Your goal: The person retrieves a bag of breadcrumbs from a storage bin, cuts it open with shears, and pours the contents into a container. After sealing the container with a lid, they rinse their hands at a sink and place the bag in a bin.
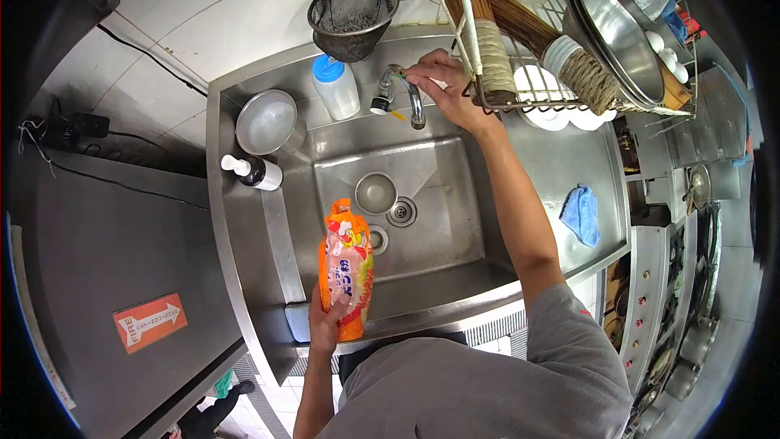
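My left hand (327, 321) is wrapped round the lower part of an orange and clear plastic packet (348, 272), which it holds over the near left part of the steel sink (439, 244). My right hand (447, 85) reaches to the back of the sink, its fingers pinched together at the faucet (416, 106); what they grip there is too small to make out. A small round metal bowl (376, 193) rests on the sink floor beside the drain (402, 212). No water can be seen coming from the spout.
Left of the basin stand a metal pot (268, 122), a pump bottle (253, 171) and a blue-capped container (337, 89). A strainer (352, 16) hangs behind. A wire rack (536, 104) with brushes and bowls overhangs the right. A blue cloth (580, 215) lies on the right counter.
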A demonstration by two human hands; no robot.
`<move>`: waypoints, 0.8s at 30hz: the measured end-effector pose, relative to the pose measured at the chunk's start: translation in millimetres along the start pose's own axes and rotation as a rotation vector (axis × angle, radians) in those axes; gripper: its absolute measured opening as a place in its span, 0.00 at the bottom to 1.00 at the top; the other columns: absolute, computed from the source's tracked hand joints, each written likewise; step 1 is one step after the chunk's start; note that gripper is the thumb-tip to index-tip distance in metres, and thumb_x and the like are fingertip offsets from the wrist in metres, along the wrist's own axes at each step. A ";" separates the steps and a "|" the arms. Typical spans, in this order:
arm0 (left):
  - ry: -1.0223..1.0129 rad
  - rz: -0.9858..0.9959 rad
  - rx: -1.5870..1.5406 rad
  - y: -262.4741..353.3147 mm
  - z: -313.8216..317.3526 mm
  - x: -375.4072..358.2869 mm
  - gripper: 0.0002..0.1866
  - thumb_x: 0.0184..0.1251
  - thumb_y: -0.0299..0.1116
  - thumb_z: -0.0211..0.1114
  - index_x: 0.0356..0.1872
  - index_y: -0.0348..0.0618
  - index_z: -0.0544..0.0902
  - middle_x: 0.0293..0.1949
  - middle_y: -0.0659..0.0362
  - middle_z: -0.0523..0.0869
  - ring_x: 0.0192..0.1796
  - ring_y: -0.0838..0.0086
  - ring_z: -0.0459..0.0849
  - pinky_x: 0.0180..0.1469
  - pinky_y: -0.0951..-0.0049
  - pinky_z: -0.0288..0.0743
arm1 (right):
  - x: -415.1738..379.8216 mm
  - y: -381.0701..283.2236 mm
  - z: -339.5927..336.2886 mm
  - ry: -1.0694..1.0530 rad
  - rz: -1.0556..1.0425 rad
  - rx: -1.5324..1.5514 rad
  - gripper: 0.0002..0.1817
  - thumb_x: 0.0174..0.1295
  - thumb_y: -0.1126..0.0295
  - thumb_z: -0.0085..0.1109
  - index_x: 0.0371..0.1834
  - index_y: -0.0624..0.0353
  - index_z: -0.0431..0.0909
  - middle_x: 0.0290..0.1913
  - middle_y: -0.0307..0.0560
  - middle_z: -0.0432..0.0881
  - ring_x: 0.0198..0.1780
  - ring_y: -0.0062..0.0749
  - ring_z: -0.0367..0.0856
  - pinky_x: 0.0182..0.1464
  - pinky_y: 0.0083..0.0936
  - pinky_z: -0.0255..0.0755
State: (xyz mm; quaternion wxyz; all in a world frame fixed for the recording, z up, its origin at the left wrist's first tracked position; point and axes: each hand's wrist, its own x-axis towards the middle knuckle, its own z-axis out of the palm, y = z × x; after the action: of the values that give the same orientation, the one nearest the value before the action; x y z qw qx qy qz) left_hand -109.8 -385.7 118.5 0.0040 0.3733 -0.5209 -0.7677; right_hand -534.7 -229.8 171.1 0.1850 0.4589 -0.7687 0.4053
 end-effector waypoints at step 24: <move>-0.007 -0.094 -0.010 7.9 -2.1 2.2 0.30 0.62 0.31 0.71 0.63 0.35 0.69 0.50 0.54 0.82 0.49 0.72 0.83 0.54 0.70 0.79 | -3.8 102.8 82.7 -0.227 0.691 0.481 0.12 0.67 0.70 0.61 0.50 0.63 0.81 0.38 0.44 0.86 0.35 0.22 0.82 0.42 0.21 0.76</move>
State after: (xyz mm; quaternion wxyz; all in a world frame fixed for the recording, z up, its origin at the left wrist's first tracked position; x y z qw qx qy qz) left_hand -113.2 -391.9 123.2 -0.0319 0.3945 -0.4988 -0.7711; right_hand -613.4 -267.6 72.1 -0.1595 0.2465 -0.7762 0.5580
